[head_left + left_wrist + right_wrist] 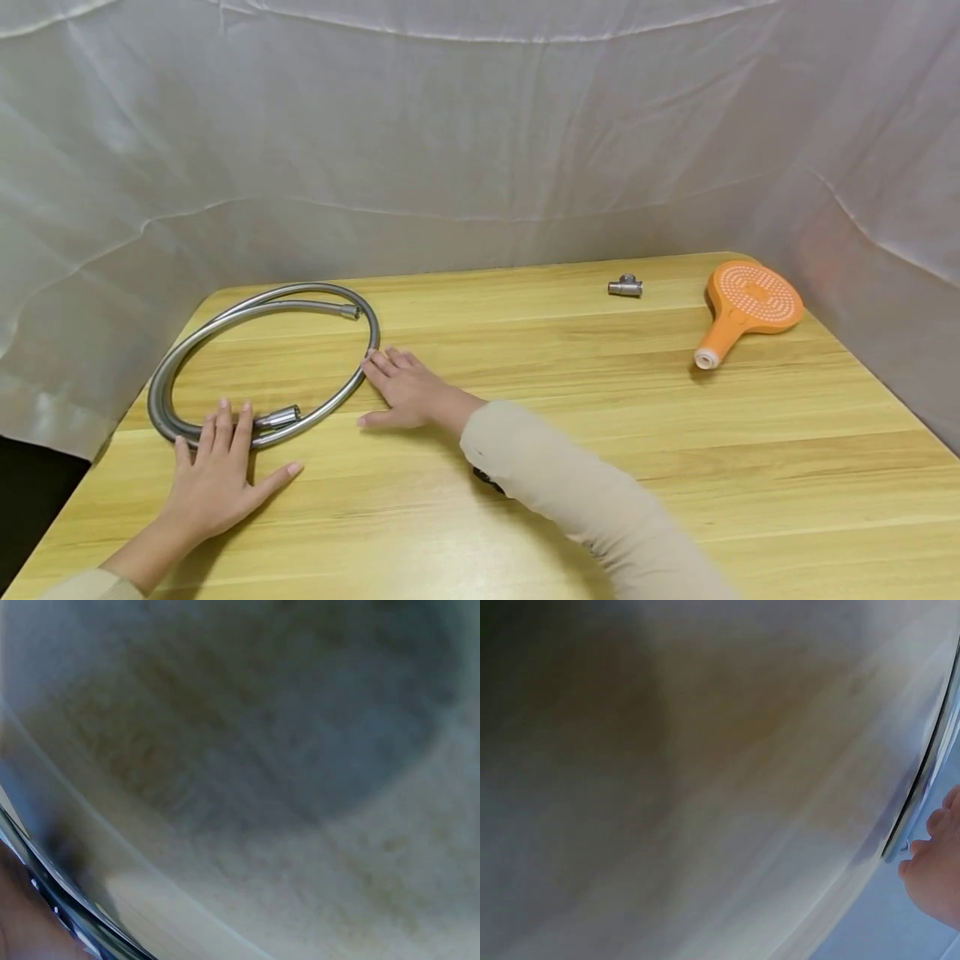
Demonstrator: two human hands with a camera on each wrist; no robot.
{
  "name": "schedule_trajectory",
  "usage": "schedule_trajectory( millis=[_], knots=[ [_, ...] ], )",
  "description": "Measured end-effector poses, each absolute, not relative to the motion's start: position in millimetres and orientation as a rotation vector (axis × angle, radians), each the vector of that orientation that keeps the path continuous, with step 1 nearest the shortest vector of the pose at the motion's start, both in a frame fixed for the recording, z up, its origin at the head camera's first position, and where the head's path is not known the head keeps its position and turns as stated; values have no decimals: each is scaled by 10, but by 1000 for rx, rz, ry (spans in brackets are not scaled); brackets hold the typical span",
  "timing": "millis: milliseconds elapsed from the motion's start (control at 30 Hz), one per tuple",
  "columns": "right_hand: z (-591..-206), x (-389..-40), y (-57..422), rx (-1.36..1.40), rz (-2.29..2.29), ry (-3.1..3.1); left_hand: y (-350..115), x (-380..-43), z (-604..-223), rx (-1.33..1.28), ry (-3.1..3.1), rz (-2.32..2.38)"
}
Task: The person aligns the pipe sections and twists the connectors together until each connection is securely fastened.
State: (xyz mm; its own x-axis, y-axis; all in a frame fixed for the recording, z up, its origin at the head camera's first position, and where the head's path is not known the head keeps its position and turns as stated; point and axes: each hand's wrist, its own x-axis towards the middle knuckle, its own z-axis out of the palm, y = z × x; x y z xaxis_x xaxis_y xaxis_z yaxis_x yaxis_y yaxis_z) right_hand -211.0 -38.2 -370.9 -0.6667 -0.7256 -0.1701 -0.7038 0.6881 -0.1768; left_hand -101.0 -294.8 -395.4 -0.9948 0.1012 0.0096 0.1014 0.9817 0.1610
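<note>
A coiled silver shower hose (369,333) lies on the left of the wooden table in the head view. Its larger chrome end fitting (282,417) is at the near side of the loop, and a smaller end (350,311) lies inside the far right side. My left hand (213,487) rests with straight, spread fingers over the hose's near left edge. At the loop's right edge, my right hand (411,392) lies flat, its fingertips touching the hose. In the left wrist view part of the hose (75,907) shows beside the hand; the rest is mostly blurred tabletop.
An orange shower head (756,296) lies at the table's right, its white-ended handle toward me. A small metal tee fitting (626,287) sits near the back edge. Pale curtain (480,142) hangs behind and on both sides of the table (540,350).
</note>
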Motion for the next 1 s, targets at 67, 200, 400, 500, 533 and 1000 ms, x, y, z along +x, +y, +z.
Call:
schedule_trajectory(
  millis=[67,200,400,500,533,1000],
  knots=[
    [-3713,-2107,-415,-1152,-121,2669,-2950,-1007,-3958,-161,-3128,-249],
    [-3721,-2102,-475,-1146,-91,2662,-2953,-1004,-3961,-166,-3123,-236],
    [-3724,-2091,-524,-1128,-44,2658,-2958,-1009,-3967,-178,-3124,-231],
    [-3721,-2089,-531,-1131,-36,2658,-2952,-1007,-3965,-182,-3121,-230],
    [-3720,-2090,-534,-1132,-34,2657,-2951,-1007,-3965,-183,-3121,-229],
    [-3703,-2106,-540,-1117,-23,2624,-2915,-1010,-3950,-200,-3124,-243]
  ],
)
